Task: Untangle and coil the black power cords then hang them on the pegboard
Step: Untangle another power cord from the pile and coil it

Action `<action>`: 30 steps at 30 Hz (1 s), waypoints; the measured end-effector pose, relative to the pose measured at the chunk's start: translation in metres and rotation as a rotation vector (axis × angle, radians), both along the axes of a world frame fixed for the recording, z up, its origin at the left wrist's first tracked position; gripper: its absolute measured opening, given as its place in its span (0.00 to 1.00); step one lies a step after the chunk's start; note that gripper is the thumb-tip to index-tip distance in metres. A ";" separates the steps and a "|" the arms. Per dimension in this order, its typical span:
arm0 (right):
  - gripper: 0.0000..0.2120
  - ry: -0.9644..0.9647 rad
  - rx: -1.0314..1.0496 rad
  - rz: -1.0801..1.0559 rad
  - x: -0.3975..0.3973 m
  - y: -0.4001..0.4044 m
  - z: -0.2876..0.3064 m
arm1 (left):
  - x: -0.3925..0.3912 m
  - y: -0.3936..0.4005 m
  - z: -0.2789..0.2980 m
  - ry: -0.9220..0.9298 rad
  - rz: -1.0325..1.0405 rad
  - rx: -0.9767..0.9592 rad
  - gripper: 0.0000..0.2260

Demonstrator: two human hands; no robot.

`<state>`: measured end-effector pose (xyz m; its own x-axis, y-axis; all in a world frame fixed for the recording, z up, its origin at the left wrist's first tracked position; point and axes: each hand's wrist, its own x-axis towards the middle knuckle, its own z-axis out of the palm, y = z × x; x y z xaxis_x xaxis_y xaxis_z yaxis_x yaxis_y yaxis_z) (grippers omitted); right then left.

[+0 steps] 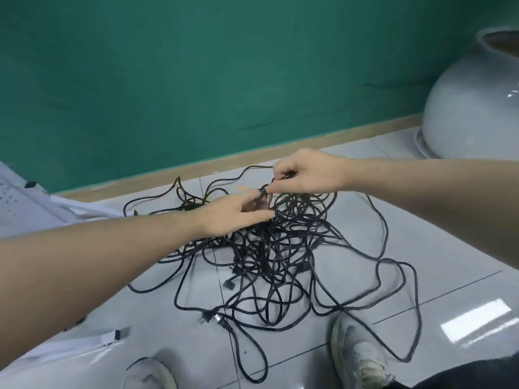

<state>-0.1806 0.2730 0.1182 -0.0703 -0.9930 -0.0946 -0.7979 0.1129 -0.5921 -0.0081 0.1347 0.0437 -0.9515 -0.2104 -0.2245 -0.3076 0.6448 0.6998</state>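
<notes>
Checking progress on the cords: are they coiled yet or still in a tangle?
Still tangled. The black cords lie in one knotted heap on the floor tiles, loops crossing everywhere, none coiled.

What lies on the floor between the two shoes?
In the head view, loose loops of the black power cords lie on the grey tiled floor between the left shoe and right shoe.
</notes>
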 end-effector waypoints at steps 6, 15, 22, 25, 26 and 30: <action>0.23 -0.156 0.069 -0.086 -0.035 -0.003 -0.010 | -0.018 -0.031 -0.058 -0.259 -0.004 -0.132 0.06; 0.22 0.509 0.548 -0.008 -0.072 -0.038 -0.045 | -0.055 -0.043 -0.060 -0.115 0.176 -0.073 0.06; 0.15 0.272 0.577 0.126 -0.028 -0.075 -0.097 | -0.055 -0.054 -0.076 -0.119 0.059 -0.062 0.10; 0.15 0.237 0.502 0.070 -0.041 -0.083 -0.098 | -0.043 -0.069 -0.089 -0.166 -0.109 -0.386 0.17; 0.15 0.239 0.487 0.058 -0.044 -0.085 -0.100 | -0.042 -0.074 -0.095 -0.169 -0.144 -0.489 0.20; 0.13 0.137 0.484 0.001 -0.050 -0.088 -0.122 | -0.050 -0.089 -0.107 -0.203 -0.185 -0.597 0.23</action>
